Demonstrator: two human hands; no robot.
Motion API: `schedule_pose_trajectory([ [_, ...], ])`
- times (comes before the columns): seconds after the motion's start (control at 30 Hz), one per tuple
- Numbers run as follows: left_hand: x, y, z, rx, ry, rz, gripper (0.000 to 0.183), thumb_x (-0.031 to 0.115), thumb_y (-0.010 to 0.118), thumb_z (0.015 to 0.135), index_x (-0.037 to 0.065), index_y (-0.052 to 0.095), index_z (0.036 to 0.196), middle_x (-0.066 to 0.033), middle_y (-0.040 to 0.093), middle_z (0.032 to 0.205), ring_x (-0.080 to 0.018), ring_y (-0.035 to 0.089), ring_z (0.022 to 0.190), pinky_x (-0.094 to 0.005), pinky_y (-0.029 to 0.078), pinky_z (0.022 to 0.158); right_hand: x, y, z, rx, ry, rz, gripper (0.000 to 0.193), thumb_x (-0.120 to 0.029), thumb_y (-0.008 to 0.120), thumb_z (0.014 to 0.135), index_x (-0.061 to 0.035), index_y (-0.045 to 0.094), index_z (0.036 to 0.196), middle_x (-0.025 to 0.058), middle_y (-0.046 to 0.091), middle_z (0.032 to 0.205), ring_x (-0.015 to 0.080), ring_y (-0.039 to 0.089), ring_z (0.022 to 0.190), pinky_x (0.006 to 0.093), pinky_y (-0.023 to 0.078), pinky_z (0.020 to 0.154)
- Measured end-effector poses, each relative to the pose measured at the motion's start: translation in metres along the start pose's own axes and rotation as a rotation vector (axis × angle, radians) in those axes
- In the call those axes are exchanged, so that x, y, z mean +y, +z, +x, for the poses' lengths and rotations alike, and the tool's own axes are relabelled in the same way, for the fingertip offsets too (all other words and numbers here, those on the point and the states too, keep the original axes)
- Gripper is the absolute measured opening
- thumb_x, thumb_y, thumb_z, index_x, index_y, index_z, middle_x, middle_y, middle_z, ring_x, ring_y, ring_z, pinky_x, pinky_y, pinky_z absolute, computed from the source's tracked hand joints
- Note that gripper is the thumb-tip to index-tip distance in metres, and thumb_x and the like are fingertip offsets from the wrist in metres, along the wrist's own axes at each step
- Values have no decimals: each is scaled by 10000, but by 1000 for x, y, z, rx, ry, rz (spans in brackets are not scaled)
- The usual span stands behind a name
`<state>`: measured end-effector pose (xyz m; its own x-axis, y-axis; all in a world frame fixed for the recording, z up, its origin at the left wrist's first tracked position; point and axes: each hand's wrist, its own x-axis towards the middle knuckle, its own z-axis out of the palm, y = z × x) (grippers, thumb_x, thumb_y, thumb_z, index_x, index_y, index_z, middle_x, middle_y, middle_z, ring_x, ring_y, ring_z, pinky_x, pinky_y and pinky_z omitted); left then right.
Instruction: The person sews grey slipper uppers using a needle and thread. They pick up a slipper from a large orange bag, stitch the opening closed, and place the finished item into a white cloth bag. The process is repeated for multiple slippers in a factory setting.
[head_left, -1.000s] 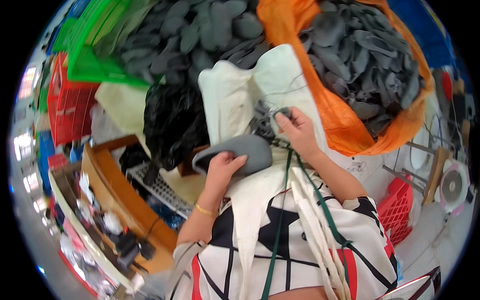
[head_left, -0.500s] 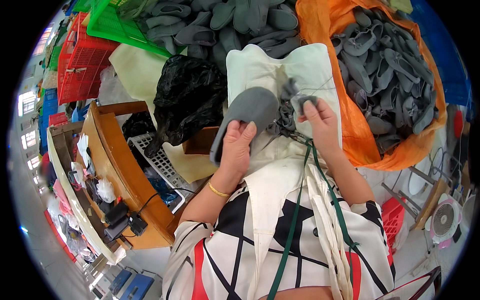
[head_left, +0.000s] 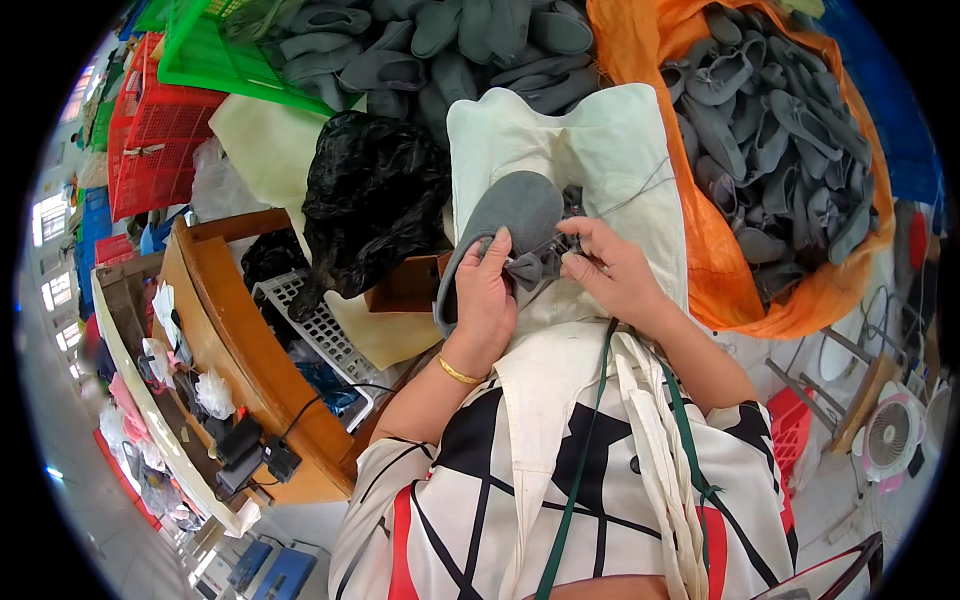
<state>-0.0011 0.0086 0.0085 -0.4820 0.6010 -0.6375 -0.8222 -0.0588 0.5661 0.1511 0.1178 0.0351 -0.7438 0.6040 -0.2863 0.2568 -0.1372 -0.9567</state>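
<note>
My left hand (head_left: 487,300) grips a dark grey fabric slipper (head_left: 517,212) over my lap, its rounded toe pointing away from me. Against the slipper, by my left thumb, sits a small grey bow (head_left: 526,268). My right hand (head_left: 610,270) is at the slipper's right side, its thumb and fingertips curled in near the bow; what they pinch is too small to make out. Beyond those fingers, several dark grey scraps (head_left: 572,197) lie partly hidden on the white cloth (head_left: 620,130) across my lap. A thin dark thread (head_left: 640,187) crosses that cloth.
Grey slippers fill a green crate (head_left: 215,60) ahead and an orange sack (head_left: 640,60) at the right. A black plastic bag (head_left: 375,185) and a wooden desk (head_left: 235,350) stand left. Dark green cords (head_left: 585,450) hang down my front. A fan (head_left: 888,437) is far right.
My right hand has moved left and down from the dark scraps to the slipper, bringing the grey bow against it. The slipper has shifted slightly right in my left hand.
</note>
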Motion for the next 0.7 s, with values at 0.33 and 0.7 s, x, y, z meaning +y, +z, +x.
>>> schedule_pose_trajectory([
  [0.33, 4, 11, 5, 49, -36, 21, 216, 154, 689, 932, 25, 621, 1092, -50, 677, 1040, -138, 636, 920, -292, 517, 847, -28, -2, 14, -60, 198, -11, 120, -122, 637, 946, -25, 645, 1016, -22, 567, 741, 52, 530, 663, 224, 439, 597],
  [0.7, 5, 6, 1, 7, -68, 13, 280, 154, 705, 923, 16, 592, 1139, -59, 652, 1094, -141, 605, 985, -291, 480, 901, -12, 14, 27, -10, -34, -183, 127, -68, 603, 919, -3, 642, 1021, 14, 583, 722, 56, 459, 633, 238, 406, 575],
])
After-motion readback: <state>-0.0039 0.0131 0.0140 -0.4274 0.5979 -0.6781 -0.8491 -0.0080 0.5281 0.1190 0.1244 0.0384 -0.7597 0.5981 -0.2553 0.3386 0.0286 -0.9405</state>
